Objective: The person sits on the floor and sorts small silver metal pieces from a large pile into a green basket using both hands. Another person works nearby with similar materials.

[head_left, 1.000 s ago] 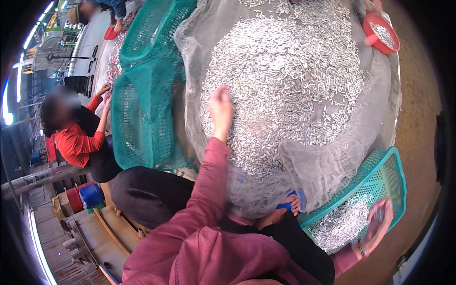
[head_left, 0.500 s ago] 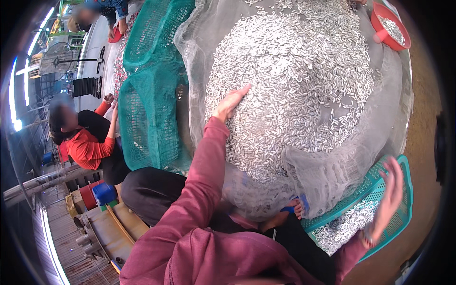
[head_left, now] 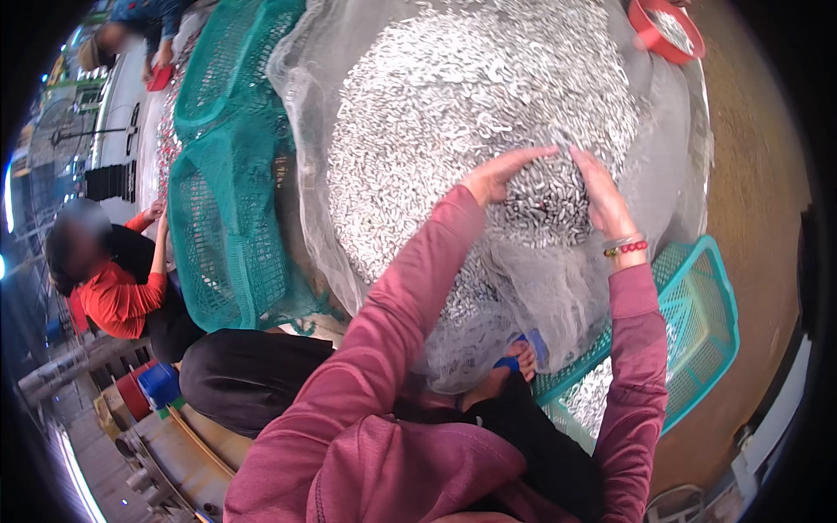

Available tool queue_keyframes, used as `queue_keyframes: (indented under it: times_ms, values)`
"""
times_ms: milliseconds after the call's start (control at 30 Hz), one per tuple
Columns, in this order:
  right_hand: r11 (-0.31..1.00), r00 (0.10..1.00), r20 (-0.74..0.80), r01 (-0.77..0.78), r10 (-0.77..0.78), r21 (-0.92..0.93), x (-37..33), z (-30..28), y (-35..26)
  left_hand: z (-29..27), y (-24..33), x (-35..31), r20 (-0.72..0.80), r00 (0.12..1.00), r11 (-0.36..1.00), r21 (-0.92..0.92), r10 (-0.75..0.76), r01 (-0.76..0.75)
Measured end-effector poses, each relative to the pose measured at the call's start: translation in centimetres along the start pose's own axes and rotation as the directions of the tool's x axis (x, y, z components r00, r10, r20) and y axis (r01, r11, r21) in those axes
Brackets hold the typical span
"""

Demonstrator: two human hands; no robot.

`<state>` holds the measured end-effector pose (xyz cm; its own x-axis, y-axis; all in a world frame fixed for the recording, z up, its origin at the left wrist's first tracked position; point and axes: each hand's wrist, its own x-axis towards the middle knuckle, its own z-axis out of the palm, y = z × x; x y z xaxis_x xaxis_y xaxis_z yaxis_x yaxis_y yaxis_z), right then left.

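A wide spread of small silvery metal pieces (head_left: 410,166), some looking like little loops, lies on a pale mesh net (head_left: 562,292) in front of me. My left hand (head_left: 506,176) rests on the pieces with its fingers stretched out to the right. Opposite it, my right hand (head_left: 605,205) lies with straight fingers pointing away from me, a beaded bracelet at its wrist. The two sets of fingertips nearly meet, and a darker patch of pieces sits between the palms. Both hands are open and curve around that patch.
By my right forearm stands a turquoise basket (head_left: 731,309) with silvery pieces inside. A red scoop (head_left: 641,26) holding pieces lies at the far right. Green net-covered baskets (head_left: 228,227) line the left. Two people (head_left: 131,296) work beyond them. My foot (head_left: 521,356) is below the net.
My right hand has moved from above the turquoise basket up and left onto the pieces. My left hand has shifted right across them. The view has turned slightly right.
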<state>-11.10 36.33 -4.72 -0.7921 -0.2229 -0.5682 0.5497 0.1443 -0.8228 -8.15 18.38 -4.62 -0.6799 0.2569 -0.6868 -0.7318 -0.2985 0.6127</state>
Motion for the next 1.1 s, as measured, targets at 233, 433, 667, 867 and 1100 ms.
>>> queue_keyframes:
  times_ms: [233, 433, 667, 867, 1100]
  values:
    - [0.975, 0.862, 0.496, -0.007, -0.108, 0.223, -5.7, -0.2, -8.9, -1.3, 9.4, -6.1, 0.396, 0.918, 0.905, 0.396, -0.014, -0.157]
    - [0.992, 0.908, 0.402, 0.128, -0.119, 0.004, -7.1, -0.4, -8.2, -2.3, 13.5, -9.6, 0.340, 0.901, 0.549, 0.823, -0.271, -0.145]
    - [0.995, 0.962, 0.259, 0.065, -0.081, 0.069, -5.0, -2.3, -2.0, -5.8, 10.9, -8.1, 0.130, 0.992, -0.125, 0.984, -0.001, -0.129]
    - [0.919, 0.939, -0.034, 0.326, -0.342, -0.222, -4.5, -1.2, -1.3, -0.6, 2.8, -4.3, 0.368, 0.833, -0.053, 0.923, 0.412, -0.382]
    - [0.932, 0.932, -0.008, 0.361, -0.361, -0.006, -5.5, -3.3, -1.9, 0.6, -1.1, -1.5, 0.315, 0.848, -0.073, 0.946, 0.427, -0.315]
